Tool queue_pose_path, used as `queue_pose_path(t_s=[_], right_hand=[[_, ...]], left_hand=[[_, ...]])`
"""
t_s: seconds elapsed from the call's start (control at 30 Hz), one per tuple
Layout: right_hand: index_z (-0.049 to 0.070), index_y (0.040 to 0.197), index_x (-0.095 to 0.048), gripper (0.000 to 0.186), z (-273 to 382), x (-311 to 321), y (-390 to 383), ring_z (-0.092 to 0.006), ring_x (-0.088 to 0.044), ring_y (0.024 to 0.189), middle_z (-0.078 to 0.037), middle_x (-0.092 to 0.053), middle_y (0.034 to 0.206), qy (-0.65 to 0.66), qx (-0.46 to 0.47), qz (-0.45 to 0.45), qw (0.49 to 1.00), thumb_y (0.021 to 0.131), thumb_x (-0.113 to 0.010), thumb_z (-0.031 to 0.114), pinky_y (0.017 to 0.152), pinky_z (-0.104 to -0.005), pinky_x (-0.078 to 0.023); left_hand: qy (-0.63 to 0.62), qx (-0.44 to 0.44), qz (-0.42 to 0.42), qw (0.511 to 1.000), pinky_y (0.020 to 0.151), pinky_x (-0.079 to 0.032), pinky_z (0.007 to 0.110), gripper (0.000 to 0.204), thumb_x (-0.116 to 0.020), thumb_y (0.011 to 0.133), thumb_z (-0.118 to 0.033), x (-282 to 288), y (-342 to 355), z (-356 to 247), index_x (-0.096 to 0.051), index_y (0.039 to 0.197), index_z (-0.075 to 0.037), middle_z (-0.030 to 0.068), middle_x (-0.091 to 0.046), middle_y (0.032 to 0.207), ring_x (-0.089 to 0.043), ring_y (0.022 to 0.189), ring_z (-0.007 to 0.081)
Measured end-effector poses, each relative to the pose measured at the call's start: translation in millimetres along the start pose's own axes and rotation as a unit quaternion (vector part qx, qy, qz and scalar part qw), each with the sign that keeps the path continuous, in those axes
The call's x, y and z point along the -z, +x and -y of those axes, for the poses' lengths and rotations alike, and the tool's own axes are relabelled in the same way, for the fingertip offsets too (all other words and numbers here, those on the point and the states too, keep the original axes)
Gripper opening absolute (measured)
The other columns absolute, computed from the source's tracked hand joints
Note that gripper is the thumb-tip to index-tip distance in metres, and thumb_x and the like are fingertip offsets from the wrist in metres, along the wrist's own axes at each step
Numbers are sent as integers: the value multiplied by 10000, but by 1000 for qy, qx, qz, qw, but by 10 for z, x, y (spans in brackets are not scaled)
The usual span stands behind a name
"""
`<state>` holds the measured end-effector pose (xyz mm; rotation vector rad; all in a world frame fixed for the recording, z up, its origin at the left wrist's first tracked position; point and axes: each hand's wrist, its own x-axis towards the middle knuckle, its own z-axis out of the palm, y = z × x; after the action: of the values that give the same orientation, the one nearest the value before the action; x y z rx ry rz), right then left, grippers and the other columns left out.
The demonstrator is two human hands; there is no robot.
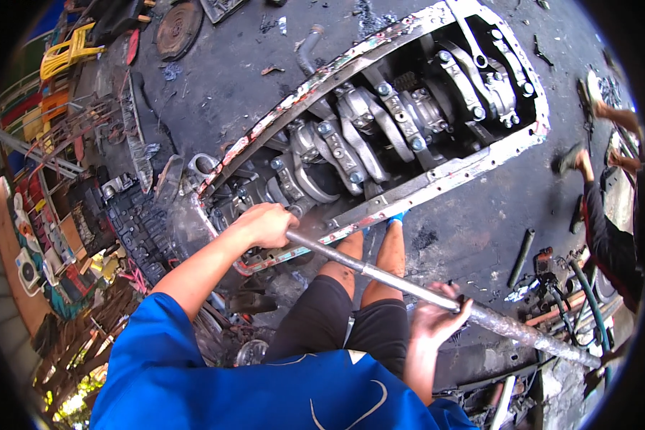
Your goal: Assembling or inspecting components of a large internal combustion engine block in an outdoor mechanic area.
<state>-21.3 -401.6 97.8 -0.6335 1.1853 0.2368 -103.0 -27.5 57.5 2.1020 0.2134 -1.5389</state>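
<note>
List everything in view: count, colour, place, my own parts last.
Engine block: one, grey, centre
Crankshaft: one, grey, inside the block
Wrench: one, silver, block's upper right end
Metal bar: one, grey, centre to lower right
Disc: one, rusty, upper left
Curved pipe: one, grey, above the block
Scrap parts: uncountable, mixed colours, left
Hose: one, green, right
Co-worker: at least one, dark clothing, right edge
Shirt: one, blue, bottom
Legs: two, black shorts, below block
Left hand: one, bare, closed on bar
Right hand: one, bare, against bar
</note>
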Motion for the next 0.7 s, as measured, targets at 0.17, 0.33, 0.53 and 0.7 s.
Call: queue_pose_path(t_s=[0.17, 0.33, 0.53, 0.7], right_hand=[[68, 1425, -398, 580, -678, 895, -770, -279, -571, 1217, -168, -532, 1373, -314, -300, 125, 892, 921, -671, 157, 1006, -442, -478], [78, 1381, -417, 506, -537, 596, -581, -264, -611, 1125, -170, -582, 1291, -270, -207, 124, 932, 947, -655, 184, 945, -404, -508], [135, 1363, -437, 562, 485, 855, 188, -242, -587, 1036, -102, -593, 1247, -78, 127, -80, 986, 979, -525, 537, 1026, -455, -444], [94, 975, -570, 198, 850, 636, 732, -282, -635, 1005, -83, -650, 1004, -34, 150, -8, 988, 943, -674, 260, 952, -467, -493]], left_hand=[[25, -1, -43, 999, 826, -516, 493, 233, -655, 693, -183, -18, -137, -23, -712, 909, -116, 200, -668, 875, -640, 926, 375], [47, 7, -36, 998, 850, -513, 490, 242, -652, 697, -167, -10, -34, -135, -714, 925, -113, 210, -674, 889, -644, 937, 389], [26, 16, -82, 996, 845, -527, 488, 398, -686, 714, -197, 64, -114, -265, -628, 1095, -100, 206, -689, 967, -666, 947, 394], [11, 8, -68, 998, 824, -518, 489, 337, -680, 698, -187, -44, -66, -148, -620, 1015, -88, 194, -685, 934, -660, 943, 391]])
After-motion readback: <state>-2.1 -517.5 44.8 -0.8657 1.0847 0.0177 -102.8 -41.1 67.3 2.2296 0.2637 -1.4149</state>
